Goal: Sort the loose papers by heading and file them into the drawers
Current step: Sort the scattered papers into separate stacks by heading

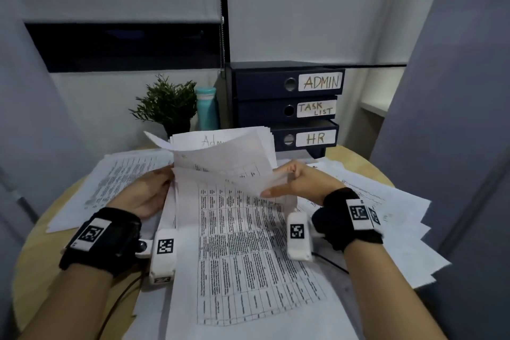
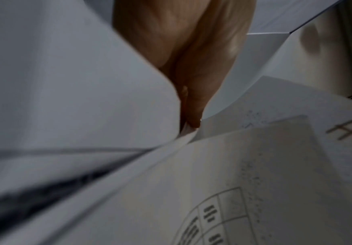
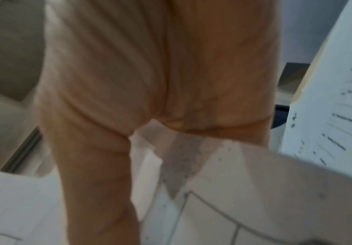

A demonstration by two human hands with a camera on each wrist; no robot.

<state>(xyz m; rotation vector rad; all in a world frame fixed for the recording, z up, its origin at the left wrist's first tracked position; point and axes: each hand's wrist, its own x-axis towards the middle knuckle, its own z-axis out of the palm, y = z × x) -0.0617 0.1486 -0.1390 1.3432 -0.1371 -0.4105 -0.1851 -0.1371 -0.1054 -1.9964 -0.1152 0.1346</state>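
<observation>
A stack of printed papers (image 1: 242, 243) lies in front of me on a round wooden table (image 1: 36, 234). My left hand (image 1: 165, 174) grips the stack's left edge. My right hand (image 1: 281, 176) pinches the right edge of a top sheet (image 1: 226, 168), which is lifted and curled. Behind it shows a sheet headed "Adm" (image 1: 212, 141). In the left wrist view my fingers (image 2: 191, 107) pinch between sheets, beside a page with a handwritten "H" heading (image 2: 349, 136). The right wrist view shows a gridded sheet (image 3: 233, 199) under my palm. A dark drawer unit (image 1: 259, 96) stands behind, labelled ADMIN (image 1: 321, 81), TASK LIST (image 1: 316, 108) and HR (image 1: 316, 138); its drawers are closed.
Loose printed sheets spread at the left (image 1: 110, 185) and fan out at the right (image 1: 386, 218). A small potted plant (image 1: 168, 105) and a teal bottle (image 1: 207, 107) stand left of the drawers. Grey partitions close in both sides. Cables trail under my wrists.
</observation>
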